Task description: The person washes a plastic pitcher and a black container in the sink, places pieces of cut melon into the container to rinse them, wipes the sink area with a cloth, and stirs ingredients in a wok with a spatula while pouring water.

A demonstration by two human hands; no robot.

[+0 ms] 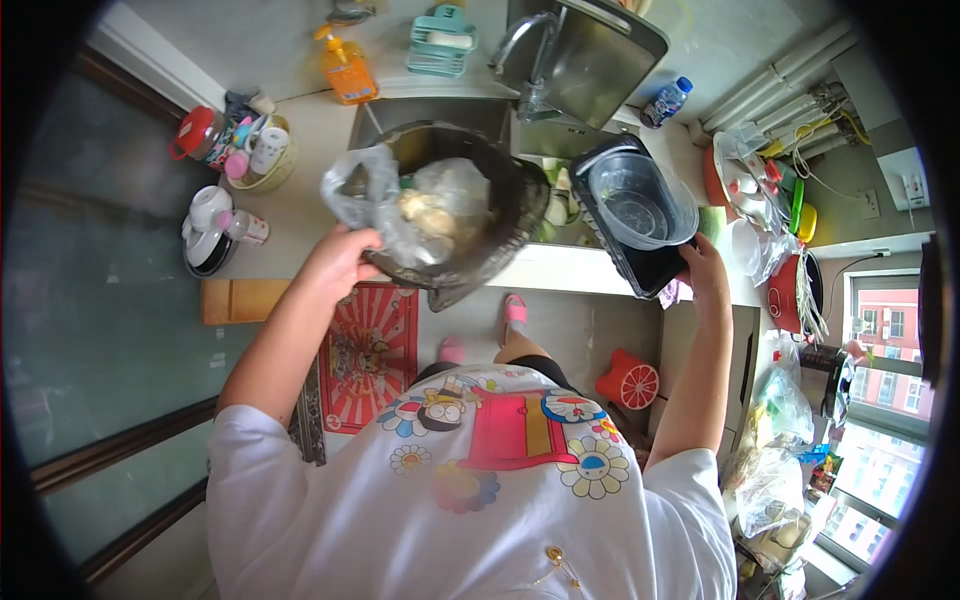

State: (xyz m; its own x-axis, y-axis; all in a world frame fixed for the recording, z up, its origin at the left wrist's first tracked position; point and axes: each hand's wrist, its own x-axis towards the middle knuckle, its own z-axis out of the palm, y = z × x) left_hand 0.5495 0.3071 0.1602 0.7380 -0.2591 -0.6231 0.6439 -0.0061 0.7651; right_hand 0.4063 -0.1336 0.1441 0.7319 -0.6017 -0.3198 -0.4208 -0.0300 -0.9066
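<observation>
My left hand grips the near left edge of a dark, see-through plastic garbage bag, spread wide over the front of the sink. Against the fingers bunches a clear plastic bag, and inside the dark one sit pale, lumpy scraps among more clear plastic. Whether a bin supports it from below, I cannot tell. Off to the right, my right hand holds a black plastic tray by its near right corner. A clear plastic container rests on that tray, with nothing seen inside.
Behind the bag is a steel sink with a tap; green and white vegetable pieces lie in it. A hand-soap bottle and a blue-capped bottle stand behind. A basket of cups is left, a red pot right.
</observation>
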